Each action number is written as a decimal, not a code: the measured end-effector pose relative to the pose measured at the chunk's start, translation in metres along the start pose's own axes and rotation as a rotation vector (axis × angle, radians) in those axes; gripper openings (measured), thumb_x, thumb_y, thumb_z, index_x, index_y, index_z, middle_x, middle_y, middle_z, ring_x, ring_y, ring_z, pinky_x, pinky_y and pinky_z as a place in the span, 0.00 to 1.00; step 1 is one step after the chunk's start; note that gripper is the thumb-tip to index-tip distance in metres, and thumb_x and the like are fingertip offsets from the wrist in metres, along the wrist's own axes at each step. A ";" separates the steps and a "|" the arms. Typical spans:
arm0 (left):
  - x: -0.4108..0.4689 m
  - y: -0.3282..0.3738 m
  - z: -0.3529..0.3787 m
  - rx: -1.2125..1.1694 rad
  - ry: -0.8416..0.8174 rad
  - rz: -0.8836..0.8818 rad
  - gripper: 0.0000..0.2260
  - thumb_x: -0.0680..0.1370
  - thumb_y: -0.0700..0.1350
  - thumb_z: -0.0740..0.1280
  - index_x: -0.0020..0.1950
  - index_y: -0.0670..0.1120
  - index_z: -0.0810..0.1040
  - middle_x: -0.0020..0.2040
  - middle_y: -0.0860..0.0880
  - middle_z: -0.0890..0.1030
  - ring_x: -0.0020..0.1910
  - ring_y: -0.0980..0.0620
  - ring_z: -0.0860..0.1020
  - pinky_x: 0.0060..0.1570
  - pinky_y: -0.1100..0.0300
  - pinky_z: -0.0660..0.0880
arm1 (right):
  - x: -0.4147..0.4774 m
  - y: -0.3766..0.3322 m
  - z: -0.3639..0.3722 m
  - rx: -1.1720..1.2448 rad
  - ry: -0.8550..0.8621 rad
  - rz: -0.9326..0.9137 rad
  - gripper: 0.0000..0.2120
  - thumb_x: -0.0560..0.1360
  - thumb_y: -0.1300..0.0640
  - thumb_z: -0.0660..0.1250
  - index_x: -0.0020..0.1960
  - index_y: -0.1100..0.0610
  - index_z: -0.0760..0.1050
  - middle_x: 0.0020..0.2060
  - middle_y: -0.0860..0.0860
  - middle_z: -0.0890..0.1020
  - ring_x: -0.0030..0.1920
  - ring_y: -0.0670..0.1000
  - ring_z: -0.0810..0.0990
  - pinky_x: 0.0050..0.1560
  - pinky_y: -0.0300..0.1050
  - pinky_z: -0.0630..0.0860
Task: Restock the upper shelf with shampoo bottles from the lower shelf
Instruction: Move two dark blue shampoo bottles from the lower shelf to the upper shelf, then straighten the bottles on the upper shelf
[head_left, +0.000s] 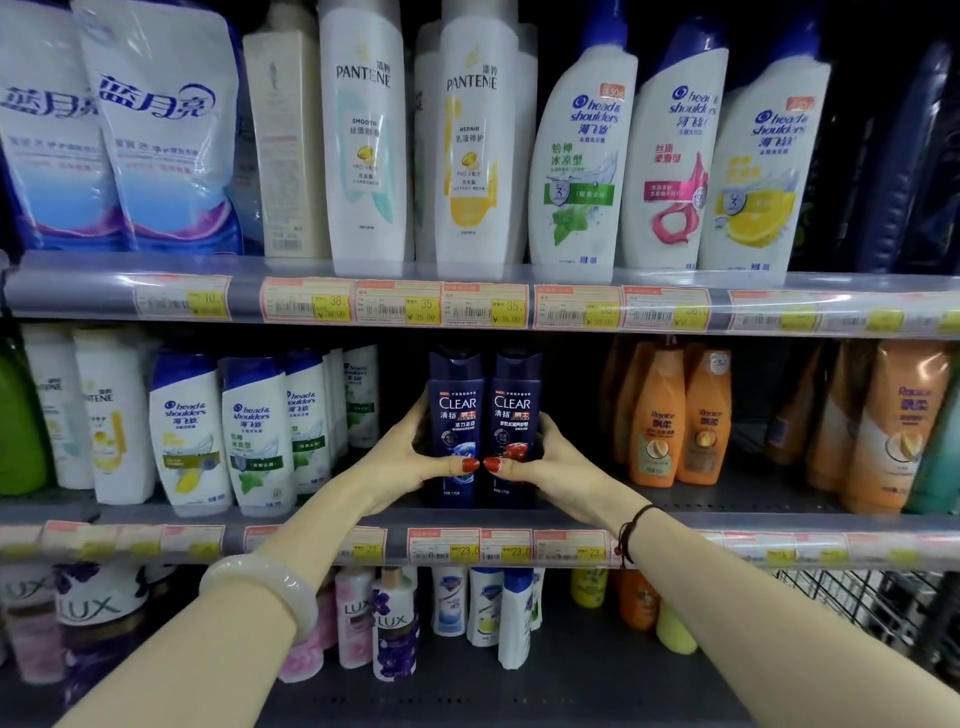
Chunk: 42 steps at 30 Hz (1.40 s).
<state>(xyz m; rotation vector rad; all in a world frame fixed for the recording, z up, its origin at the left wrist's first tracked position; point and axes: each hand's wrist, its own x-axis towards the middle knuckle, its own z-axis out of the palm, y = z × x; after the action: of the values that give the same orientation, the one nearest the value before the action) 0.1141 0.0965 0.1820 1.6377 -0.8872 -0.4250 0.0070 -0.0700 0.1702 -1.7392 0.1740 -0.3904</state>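
Observation:
Two dark blue CLEAR shampoo bottles stand upright side by side on the middle shelf (727, 499). My left hand (410, 462) wraps the left CLEAR bottle (456, 410) from its left side, thumb across the front. My right hand (540, 462) grips the right CLEAR bottle (513, 410) from its right side in the same way. My thumbs nearly touch between the bottles. The upper shelf (249, 299) above holds large Pantene bottles (363, 135) and Head & Shoulders bottles (582, 156), with dark blue bottles (904, 171) at its far right.
Small Head & Shoulders bottles (189, 431) stand left of my hands, orange Rejoice bottles (675, 415) to the right. Blue refill pouches (156, 130) fill the upper left. The bottom shelf carries LUX bottles (392, 629). A wire basket (862, 597) sits at lower right.

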 end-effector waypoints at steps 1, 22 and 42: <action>0.000 0.000 -0.001 0.003 0.002 -0.002 0.46 0.68 0.38 0.76 0.77 0.58 0.53 0.66 0.54 0.73 0.67 0.53 0.71 0.69 0.47 0.68 | -0.001 0.000 -0.001 -0.035 0.030 -0.008 0.42 0.67 0.64 0.75 0.73 0.55 0.54 0.66 0.54 0.73 0.64 0.52 0.74 0.66 0.50 0.72; -0.015 0.009 0.006 0.237 0.274 0.049 0.38 0.67 0.43 0.77 0.73 0.49 0.63 0.69 0.47 0.72 0.68 0.47 0.70 0.67 0.51 0.68 | -0.016 -0.002 -0.013 -0.161 0.135 -0.044 0.20 0.70 0.61 0.73 0.58 0.55 0.70 0.57 0.53 0.77 0.61 0.50 0.74 0.64 0.49 0.72; -0.017 0.090 0.084 0.887 -0.141 0.048 0.22 0.68 0.46 0.76 0.59 0.41 0.77 0.51 0.46 0.79 0.48 0.48 0.77 0.51 0.56 0.75 | -0.084 -0.050 -0.090 -1.140 0.060 0.100 0.18 0.69 0.58 0.69 0.58 0.59 0.71 0.47 0.54 0.76 0.49 0.57 0.77 0.47 0.47 0.75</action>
<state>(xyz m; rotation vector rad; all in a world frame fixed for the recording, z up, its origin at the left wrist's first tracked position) 0.0162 0.0489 0.2415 2.3967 -1.3290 -0.0994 -0.1078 -0.1155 0.2194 -2.8176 0.6096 -0.2740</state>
